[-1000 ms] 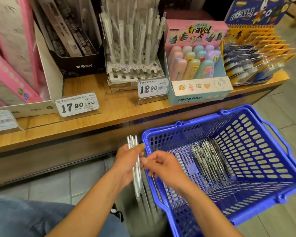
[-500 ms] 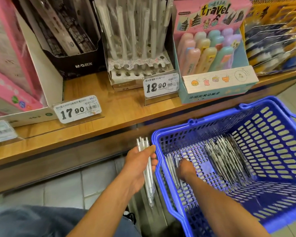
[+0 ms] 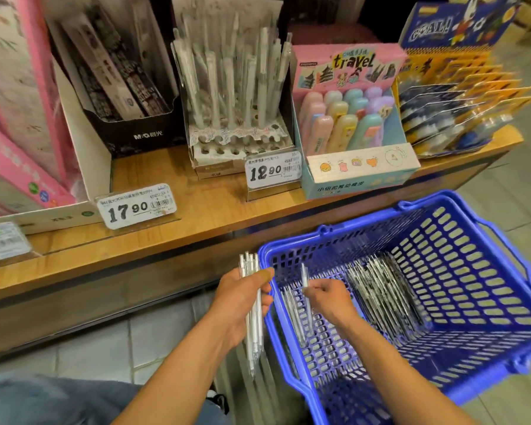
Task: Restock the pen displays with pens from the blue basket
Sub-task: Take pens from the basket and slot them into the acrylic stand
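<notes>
From the head camera, looking down, I judge the restock to be in its gathering stage: the white pen display (image 3: 236,102) on the wooden shelf (image 3: 166,191) at about 12 o'clock has pens standing in its back rows, but the front rows of holes are bare, so there is plenty left to fill. The blue basket (image 3: 460,372) sits on the floor at about 4 o'clock from my hands, and it is far from emptied: a few white pens (image 3: 292,314) lie on its bottom by the near-left wall, and a larger heap of dark patterned pens (image 3: 383,296) lies across the middle. None of what I hold has gone into a display yet. My left hand (image 3: 238,302) hangs just outside the basket's left rim, at about 9 o'clock from it, with thumb and fingers curled round a bundle of white pens (image 3: 252,317) held nearly upright, their ends sticking out above and below the fist. My right hand (image 3: 328,297) is inside the basket, above the loose white pens, its fingertips (image 3: 308,291) pressed together in a pinch on a single white pen (image 3: 305,283) that stands nearly upright, clear of the pens below. The two hands are near each other but apart, with the basket's rim between them.
</notes>
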The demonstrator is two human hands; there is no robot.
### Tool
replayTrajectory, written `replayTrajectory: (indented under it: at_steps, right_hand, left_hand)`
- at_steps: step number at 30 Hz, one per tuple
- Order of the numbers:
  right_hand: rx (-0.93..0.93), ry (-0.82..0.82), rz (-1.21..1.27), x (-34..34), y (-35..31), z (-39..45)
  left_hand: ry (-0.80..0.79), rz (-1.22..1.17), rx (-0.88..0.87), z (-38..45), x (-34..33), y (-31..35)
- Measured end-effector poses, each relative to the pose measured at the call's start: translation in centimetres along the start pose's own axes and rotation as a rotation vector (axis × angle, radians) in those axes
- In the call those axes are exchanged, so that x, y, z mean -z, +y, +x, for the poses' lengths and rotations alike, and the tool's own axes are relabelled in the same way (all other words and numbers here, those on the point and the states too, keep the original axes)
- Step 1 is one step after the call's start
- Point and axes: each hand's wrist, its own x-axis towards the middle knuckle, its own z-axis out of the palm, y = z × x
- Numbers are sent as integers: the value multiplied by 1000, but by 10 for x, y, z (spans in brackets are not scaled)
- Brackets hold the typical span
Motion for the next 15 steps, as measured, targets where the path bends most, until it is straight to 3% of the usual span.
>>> replayTrajectory:
  at_steps: [4,7,12,15]
  right_hand:
    - [149,-59,255,-3,-47,-51]
    - [250,-142,313,-15,-76,-83]
    - [264,-200,307,-35,-85,-98]
    - [224,-331,378,-25,-81,-83]
  left_hand:
    - [-3,-12,1,-3,-1,0]
    - [-25,-29,8,-7,-2,1]
    - [-69,-76,-8,-11,0,5]
    - [-62,-132,10,-7,2,3]
